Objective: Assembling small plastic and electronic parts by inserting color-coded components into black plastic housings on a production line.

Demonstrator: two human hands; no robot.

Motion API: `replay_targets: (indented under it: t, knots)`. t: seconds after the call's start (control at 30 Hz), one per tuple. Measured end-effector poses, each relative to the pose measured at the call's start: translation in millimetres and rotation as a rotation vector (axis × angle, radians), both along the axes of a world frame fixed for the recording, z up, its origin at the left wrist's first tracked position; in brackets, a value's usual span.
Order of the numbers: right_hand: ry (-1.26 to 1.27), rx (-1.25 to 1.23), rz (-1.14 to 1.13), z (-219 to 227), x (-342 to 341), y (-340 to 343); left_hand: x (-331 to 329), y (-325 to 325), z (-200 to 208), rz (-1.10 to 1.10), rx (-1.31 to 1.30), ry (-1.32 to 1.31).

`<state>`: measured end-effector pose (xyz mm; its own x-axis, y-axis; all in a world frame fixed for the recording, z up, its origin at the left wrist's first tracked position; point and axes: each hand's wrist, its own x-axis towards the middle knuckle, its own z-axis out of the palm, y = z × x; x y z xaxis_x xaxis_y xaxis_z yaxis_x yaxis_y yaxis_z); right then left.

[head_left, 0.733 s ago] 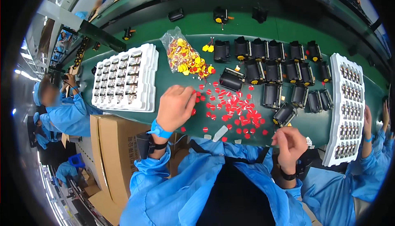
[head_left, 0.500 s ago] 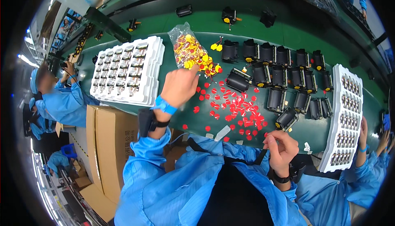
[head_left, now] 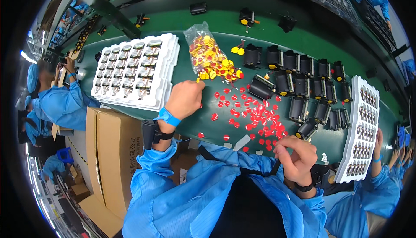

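My left hand [head_left: 185, 99] is closed, fingers curled down, just below the open mouth of a clear plastic bag [head_left: 197, 32]. Round yellow and red pieces with thin leads [head_left: 212, 62] fill the bag and spill onto the table. A yellow spot shows beside the left fingers; whatever they hold is hidden. My right hand [head_left: 298, 159] is closed at the table's near edge, thumb and forefinger pressed together. It is beside a scatter of small red discs [head_left: 264, 121], and anything in its pinch is too small to make out.
Rows of black housings [head_left: 301, 84] stand at the right. White trays of small metal parts [head_left: 167, 71] are stacked on the left; another white tray [head_left: 346, 155] lies far right, beside a co-worker's hand [head_left: 378, 145]. A cardboard box [head_left: 115, 151] stands at lower left.
My left hand has drawn back from the spilled yellow pieces toward me, its fingers now more curled. The right hand stays in its pinch near the table edge. The view has shifted slightly.
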<state>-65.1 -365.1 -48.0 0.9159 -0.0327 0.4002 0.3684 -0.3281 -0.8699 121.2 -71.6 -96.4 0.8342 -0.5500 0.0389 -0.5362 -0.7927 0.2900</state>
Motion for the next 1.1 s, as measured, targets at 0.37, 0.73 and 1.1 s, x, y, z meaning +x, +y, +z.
replay_targets:
  t: [0.37,0.73,1.1]
  knots:
    - [0.063,0.003,0.115,-4,13,27,-29,-1,-2,0.379,-1.472,0.507]
    - [0.686,0.73,0.542,-8,58,51,-75,-33,37,-0.286,-1.267,0.728]
    - [-0.236,-0.27,-0.069,-27,28,25,-101,-86,37,0.041,-1.061,1.11]
